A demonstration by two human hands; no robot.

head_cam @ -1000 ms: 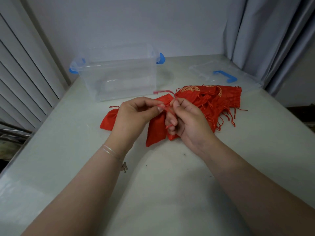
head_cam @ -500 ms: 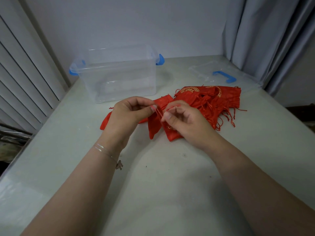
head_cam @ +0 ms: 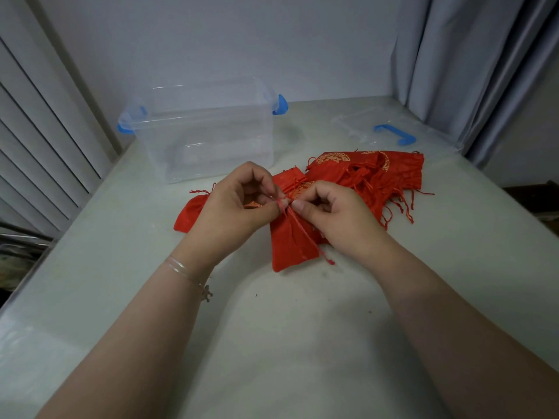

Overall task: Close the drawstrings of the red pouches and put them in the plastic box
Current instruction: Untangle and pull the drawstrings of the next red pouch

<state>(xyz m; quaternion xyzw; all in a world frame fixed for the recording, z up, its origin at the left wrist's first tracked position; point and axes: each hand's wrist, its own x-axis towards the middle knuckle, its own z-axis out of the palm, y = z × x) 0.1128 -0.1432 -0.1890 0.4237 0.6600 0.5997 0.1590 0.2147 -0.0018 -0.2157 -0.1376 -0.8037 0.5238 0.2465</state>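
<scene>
Both hands pinch at one spot: the left hand (head_cam: 233, 204) and right hand (head_cam: 335, 213) meet fingertip to fingertip on the drawstring (head_cam: 298, 226) at the mouth of a red pouch (head_cam: 292, 244), whose long axis runs from that grip back toward the person. Pulling the hands apart should cinch it (my guess), and the plastic box (head_cam: 208, 131) stands beyond the pouch, nearer the left hand, apparently holding no pouches yet

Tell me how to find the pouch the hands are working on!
Start at the clear plastic box on the table, then come toward the hands. Between the left hand and right hand lies one red pouch, the only one with pinched strings.
</scene>
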